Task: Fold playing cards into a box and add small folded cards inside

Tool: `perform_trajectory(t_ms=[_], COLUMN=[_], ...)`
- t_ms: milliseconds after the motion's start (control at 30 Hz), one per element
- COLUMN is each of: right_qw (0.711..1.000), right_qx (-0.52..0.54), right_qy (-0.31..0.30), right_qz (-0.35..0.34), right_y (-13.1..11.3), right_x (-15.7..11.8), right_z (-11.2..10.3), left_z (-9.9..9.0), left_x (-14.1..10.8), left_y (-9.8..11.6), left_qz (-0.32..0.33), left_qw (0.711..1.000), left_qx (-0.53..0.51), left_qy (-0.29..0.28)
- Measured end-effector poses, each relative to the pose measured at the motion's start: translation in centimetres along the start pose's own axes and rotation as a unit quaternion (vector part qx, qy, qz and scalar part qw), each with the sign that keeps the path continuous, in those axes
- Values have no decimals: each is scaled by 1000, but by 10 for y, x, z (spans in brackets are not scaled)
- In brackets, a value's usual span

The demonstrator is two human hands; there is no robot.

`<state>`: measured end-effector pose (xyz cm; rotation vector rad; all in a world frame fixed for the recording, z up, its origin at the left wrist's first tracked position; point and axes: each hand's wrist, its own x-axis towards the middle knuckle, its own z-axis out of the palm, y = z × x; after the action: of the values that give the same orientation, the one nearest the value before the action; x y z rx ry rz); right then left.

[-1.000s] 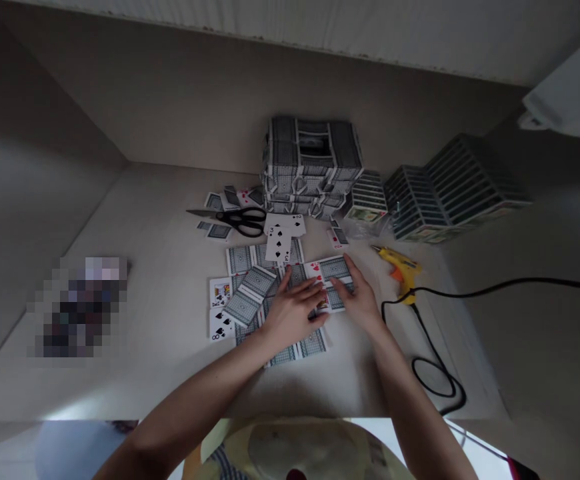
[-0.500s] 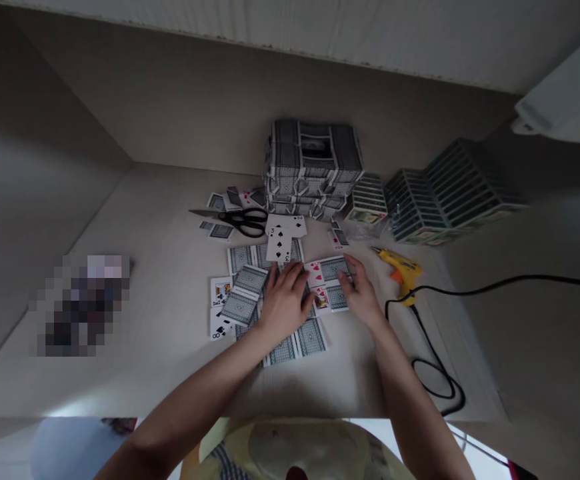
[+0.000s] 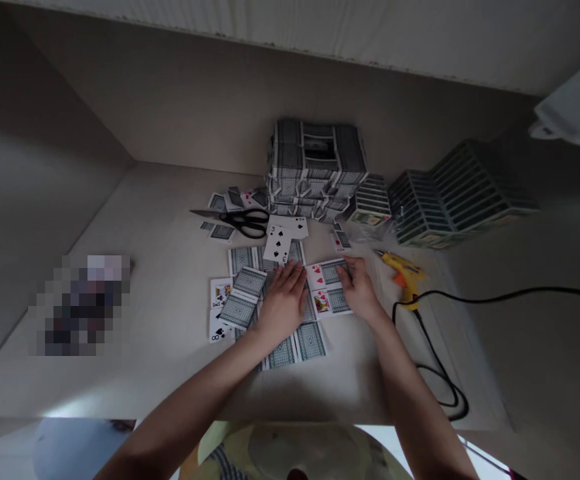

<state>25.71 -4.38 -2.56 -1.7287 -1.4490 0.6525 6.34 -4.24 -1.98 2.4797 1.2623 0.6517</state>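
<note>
My left hand [image 3: 284, 300] lies flat, fingers stretched out, on a cross-shaped sheet of joined playing cards [image 3: 311, 340], most with their patterned grey-green backs up. At the sheet's right side, my right hand [image 3: 361, 288] closes with thumb and bent fingers on the edge of a card flap [image 3: 334, 272]; its underside is hidden. Red-suited faces show on the flap's inner strip. A loose joined pair of cards [image 3: 244, 295] rests on the left part, over a king and an eight. A three of spades [image 3: 277, 244] overlaps the top edge.
Scissors [image 3: 250, 221] lie beyond the sheet, among card scraps [image 3: 221, 232]. A box-like card structure [image 3: 317, 170] stands at the back, with slatted card stacks [image 3: 463, 193] to its right. A yellow glue gun [image 3: 404, 270] with a black cord [image 3: 440, 353] lies on the right.
My right hand's fingers have drawn in and bent at the flap's edge. The three of spades has turned slightly. My left hand stays pressed on the cards. The view has shifted a little.
</note>
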Motion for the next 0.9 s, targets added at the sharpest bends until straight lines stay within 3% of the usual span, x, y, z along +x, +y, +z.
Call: perform_trajectory(t_ms=[200,500,700,900], right_qw=[999,998,999,998], right_qx=[-34,60,4,-30], right_qy=[-3,-10,-34,-32], right_qz=[-13,5,-12,-39], right_y=[-3,-13,-17,-8], right_x=[2,-3,0,-2], right_z=[0,8,-7,-5], left_z=[1,-2,-8,-8], left_x=[-1,0,0,-1], left_y=[1,2,4,5], left_qz=[1,2,11,14], left_qw=[1000,1000,1000,1000], left_qx=[6,-3,-3,-4], left_qy=[4,8,4,3])
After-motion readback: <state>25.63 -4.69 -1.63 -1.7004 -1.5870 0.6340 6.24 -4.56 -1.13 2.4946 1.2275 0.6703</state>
